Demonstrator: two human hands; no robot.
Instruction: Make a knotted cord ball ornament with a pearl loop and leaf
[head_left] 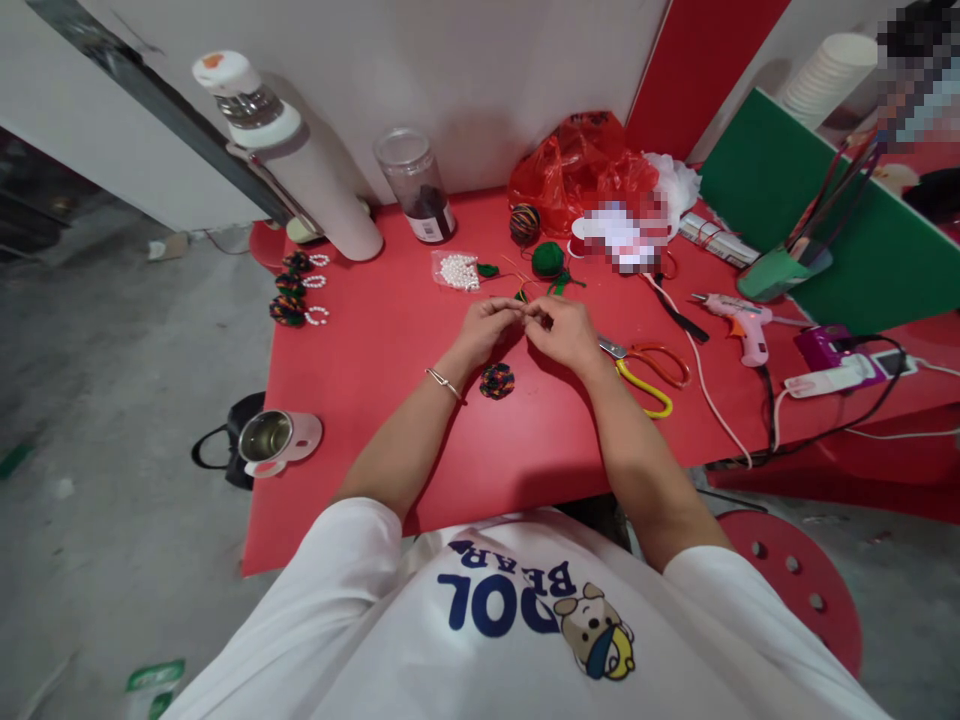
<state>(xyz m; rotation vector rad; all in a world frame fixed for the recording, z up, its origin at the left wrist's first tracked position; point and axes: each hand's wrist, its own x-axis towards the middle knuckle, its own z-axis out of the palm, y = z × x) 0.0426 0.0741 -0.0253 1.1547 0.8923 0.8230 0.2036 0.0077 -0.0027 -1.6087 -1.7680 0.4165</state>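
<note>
My left hand (486, 328) and my right hand (561, 330) meet over the middle of the red table (360, 340), fingertips pinched together on a small thing, with thin green and orange strands showing just beyond them. What exactly they pinch is too small to name. A small multicoloured yarn rosette (496, 380) lies on the table just below my hands. A bag of white beads (459, 270), a green yarn ball (548, 259) and a striped yarn ball (524, 222) lie just beyond my hands.
Scissors (646, 368) lie right of my right hand, a glue gun (742, 322) and power strip (829, 380) further right. Finished rosettes with bead loops (296, 290) sit at the left edge, near a white flask (300, 160), jar (420, 185) and steel cup (271, 440). Red bag (581, 165) at back.
</note>
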